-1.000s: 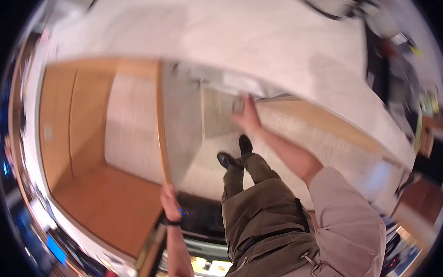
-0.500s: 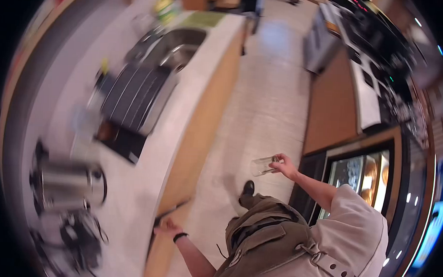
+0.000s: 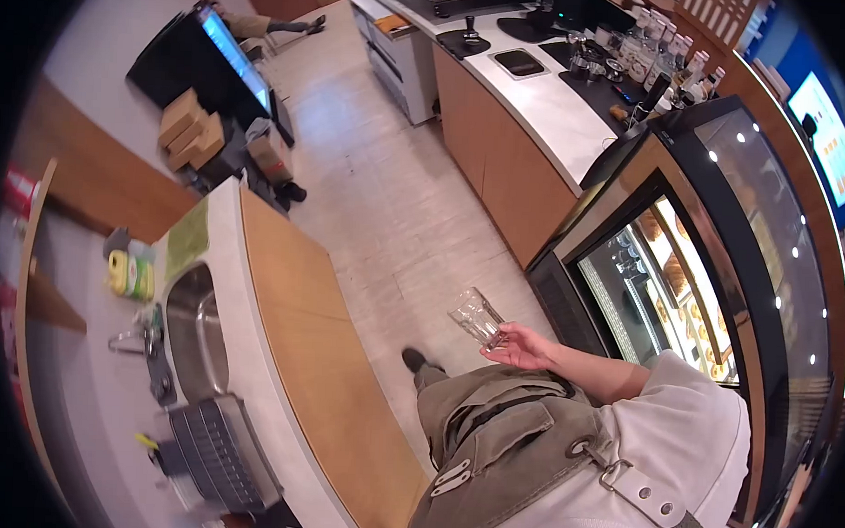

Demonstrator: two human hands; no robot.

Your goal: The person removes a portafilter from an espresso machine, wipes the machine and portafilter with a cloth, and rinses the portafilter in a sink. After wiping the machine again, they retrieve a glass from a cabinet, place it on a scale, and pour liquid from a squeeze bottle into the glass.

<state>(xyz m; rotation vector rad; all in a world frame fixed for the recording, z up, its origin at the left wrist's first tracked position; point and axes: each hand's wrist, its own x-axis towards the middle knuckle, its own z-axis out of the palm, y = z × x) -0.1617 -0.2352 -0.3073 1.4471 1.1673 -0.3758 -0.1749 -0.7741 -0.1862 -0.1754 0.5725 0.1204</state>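
Observation:
A clear drinking glass (image 3: 477, 317) is tilted out over the floor, with its base end in my right hand (image 3: 520, 347). The fingers and thumb are closed around that lower end, and nothing else shows in the hand. My left hand is outside the view. An olive-brown apron (image 3: 491, 434) over a light shirt covers my body beside the glass.
At left, a counter (image 3: 250, 416) carries a sink (image 3: 197, 331), a dark dish rack (image 3: 220, 452) and a yellow bottle (image 3: 129, 275). A lit pastry case (image 3: 739, 266) stands close on my right. Ahead are boxes (image 3: 190, 130) and a seated person (image 3: 249, 25).
My view has swung right along the aisle. My left hand, earlier at the counter edge by a dark, thin object, has left the view. The glass stays in my right hand.

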